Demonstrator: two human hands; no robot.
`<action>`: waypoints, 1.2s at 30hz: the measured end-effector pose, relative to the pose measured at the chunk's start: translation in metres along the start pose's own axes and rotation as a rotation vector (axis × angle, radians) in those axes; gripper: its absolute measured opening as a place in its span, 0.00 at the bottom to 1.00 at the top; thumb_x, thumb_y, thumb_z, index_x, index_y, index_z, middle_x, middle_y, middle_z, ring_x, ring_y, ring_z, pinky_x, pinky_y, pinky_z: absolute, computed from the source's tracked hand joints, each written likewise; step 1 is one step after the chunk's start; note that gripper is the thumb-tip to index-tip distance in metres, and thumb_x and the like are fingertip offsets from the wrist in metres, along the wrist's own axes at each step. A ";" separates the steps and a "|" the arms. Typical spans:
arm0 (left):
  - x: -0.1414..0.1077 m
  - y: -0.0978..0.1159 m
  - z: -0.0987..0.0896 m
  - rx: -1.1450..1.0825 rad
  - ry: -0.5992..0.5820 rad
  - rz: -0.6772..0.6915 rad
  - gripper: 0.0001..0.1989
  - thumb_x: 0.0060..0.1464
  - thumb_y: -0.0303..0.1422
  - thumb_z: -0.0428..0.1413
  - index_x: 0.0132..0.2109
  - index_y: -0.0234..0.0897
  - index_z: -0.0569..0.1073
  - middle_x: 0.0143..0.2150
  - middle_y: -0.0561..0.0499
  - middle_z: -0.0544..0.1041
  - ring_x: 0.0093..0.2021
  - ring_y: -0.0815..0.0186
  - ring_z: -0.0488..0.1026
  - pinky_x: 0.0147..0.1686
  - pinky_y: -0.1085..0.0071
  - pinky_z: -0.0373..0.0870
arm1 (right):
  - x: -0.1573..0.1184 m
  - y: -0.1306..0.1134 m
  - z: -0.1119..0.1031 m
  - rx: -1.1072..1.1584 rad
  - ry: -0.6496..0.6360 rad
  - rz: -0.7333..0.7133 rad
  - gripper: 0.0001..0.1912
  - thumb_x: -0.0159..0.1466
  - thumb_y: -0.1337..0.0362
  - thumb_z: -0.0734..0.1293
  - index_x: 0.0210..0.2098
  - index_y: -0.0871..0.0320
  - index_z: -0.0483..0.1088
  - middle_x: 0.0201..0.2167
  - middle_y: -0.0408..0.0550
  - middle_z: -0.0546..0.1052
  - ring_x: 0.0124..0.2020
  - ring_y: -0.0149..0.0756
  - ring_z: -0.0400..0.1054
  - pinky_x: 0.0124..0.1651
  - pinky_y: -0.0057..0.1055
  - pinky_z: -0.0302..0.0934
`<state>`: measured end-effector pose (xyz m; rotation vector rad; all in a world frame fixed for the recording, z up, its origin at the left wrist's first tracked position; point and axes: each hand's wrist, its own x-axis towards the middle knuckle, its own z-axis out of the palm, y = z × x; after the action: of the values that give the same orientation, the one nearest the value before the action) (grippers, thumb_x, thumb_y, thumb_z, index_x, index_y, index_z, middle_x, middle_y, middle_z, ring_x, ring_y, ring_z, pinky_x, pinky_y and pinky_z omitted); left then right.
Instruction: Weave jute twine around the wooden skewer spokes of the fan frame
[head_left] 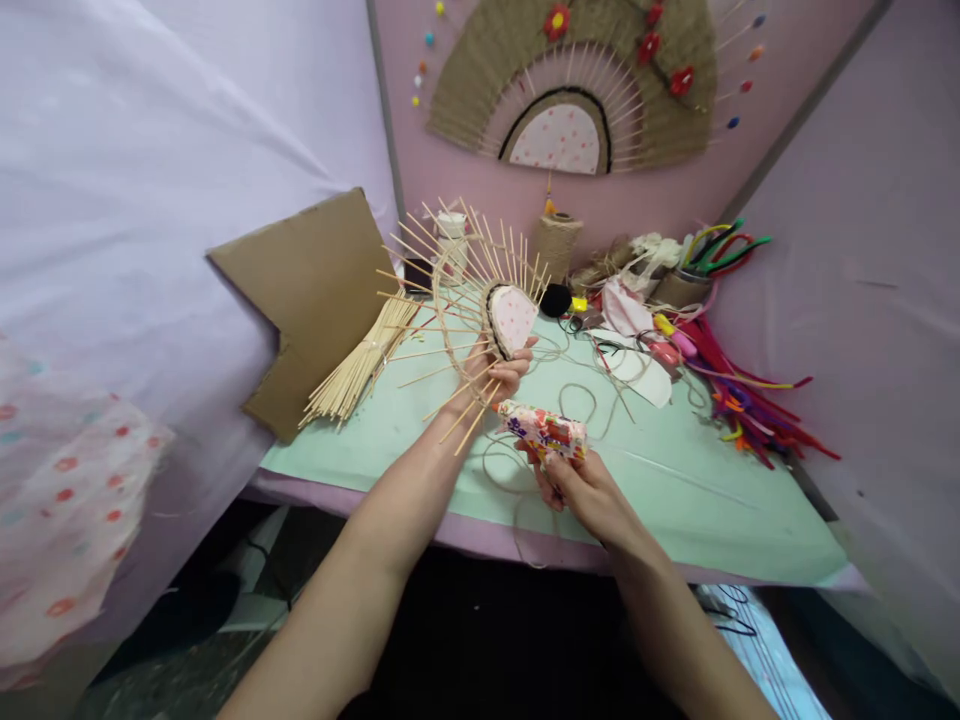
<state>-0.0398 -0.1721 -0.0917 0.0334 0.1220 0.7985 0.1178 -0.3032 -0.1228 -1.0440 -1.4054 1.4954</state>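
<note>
My left hand is closed around the lower part of a fan frame, under its dotted half-round centre. Thin wooden sticks spread out from that centre, with twine running across them in an arc. In my right hand is a hot glue gun with a colourful patterned body, its tip pointing left at the lowest sticks, near the end of the twine arc. Whether the tip touches them cannot be made out. Loose twine lies on the table below the glue gun.
A bundle of sticks and brown cardboard are at the left of the green table. At the back stands a twine spool. Pipe cleaners, white card and a can of scissors are at right. A finished fan hangs behind.
</note>
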 end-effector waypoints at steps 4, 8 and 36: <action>0.000 -0.001 0.001 0.063 0.044 0.063 0.22 0.60 0.28 0.44 0.60 0.33 0.64 0.29 0.52 0.61 0.18 0.73 0.54 0.10 0.82 0.55 | 0.000 0.006 -0.003 -0.067 -0.017 -0.023 0.24 0.64 0.44 0.62 0.40 0.60 0.71 0.17 0.38 0.63 0.17 0.28 0.55 0.20 0.27 0.50; -0.001 -0.002 0.000 0.076 0.061 0.068 0.21 0.59 0.28 0.45 0.59 0.32 0.65 0.29 0.51 0.62 0.18 0.73 0.54 0.10 0.82 0.56 | 0.001 0.008 -0.004 -0.121 -0.018 -0.033 0.24 0.65 0.44 0.60 0.40 0.60 0.72 0.16 0.39 0.63 0.16 0.28 0.55 0.20 0.28 0.51; -0.001 -0.003 0.000 -0.019 -0.010 -0.007 0.22 0.59 0.34 0.49 0.59 0.28 0.64 0.29 0.53 0.61 0.17 0.77 0.53 0.09 0.86 0.56 | 0.002 0.009 0.000 -0.171 0.017 0.007 0.26 0.64 0.42 0.59 0.38 0.60 0.70 0.17 0.39 0.62 0.16 0.28 0.56 0.21 0.27 0.52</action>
<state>-0.0382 -0.1750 -0.0916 0.0186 0.1046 0.7919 0.1173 -0.3015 -0.1316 -1.1631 -1.5399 1.3868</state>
